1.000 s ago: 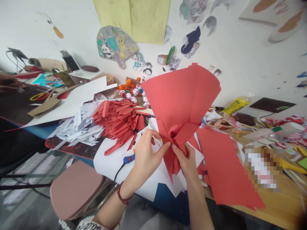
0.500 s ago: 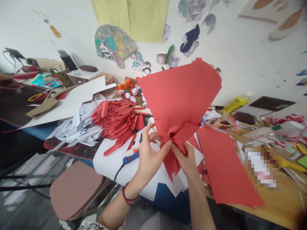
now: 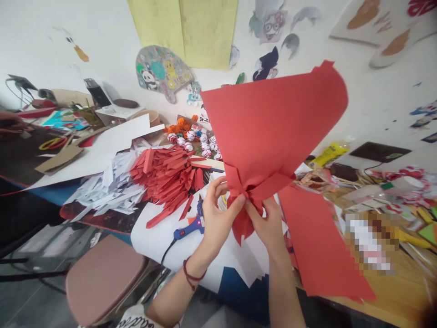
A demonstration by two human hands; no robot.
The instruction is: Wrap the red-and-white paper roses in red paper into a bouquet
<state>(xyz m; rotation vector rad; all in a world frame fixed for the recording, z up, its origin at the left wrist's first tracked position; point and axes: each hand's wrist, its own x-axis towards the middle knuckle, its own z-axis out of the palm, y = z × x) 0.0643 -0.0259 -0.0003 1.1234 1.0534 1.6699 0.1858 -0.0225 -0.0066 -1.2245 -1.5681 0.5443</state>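
Observation:
A large red paper cone, wide at the top and gathered at its narrow lower part, is held up over the table. My left hand pinches the gathered part from the left, thumb on the front. From the right, my right hand pinches the same place, its thumb close to the left one. A folded red band crosses the cone just above both thumbs. To the left of my left hand lies a blue glue gun with a small light lit, on white paper.
Folded red strips and white strips are heaped at the left. Red sheets lie on the right. Behind are red-and-white paper balls. A stool stands lower left; a person's hand shows far left.
The cone's wide top has come nearer and shifted up and right. Both hands keep their pinch at its gathered part. More of the glue gun shows.

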